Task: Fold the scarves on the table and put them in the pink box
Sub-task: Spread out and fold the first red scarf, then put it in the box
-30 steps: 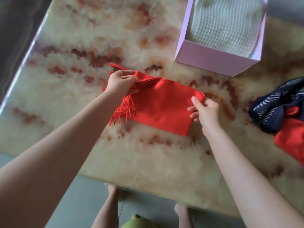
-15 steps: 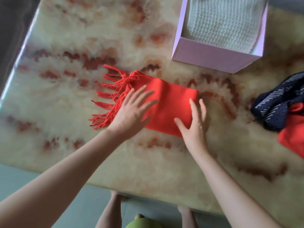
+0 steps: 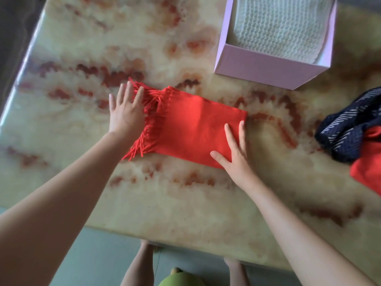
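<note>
The red scarf [image 3: 191, 129] lies folded into a flat rectangle in the middle of the worktop [image 3: 185, 203], with its fringe at the nine o'clock end. The left hand [image 3: 125, 112] rests flat on that fringe, fingers spread. The right hand [image 3: 235, 153], also spread flat, presses the five o'clock corner. The pink box [image 3: 263, 69] stands apart at one o'clock and already holds a white knitted scarf [image 3: 278, 27]. This scarf looks almost ready to go in. At three o'clock, a dark striped scarf [image 3: 350, 129] and another red scarf [image 3: 369, 168] lie in an unfolded heap.
</note>
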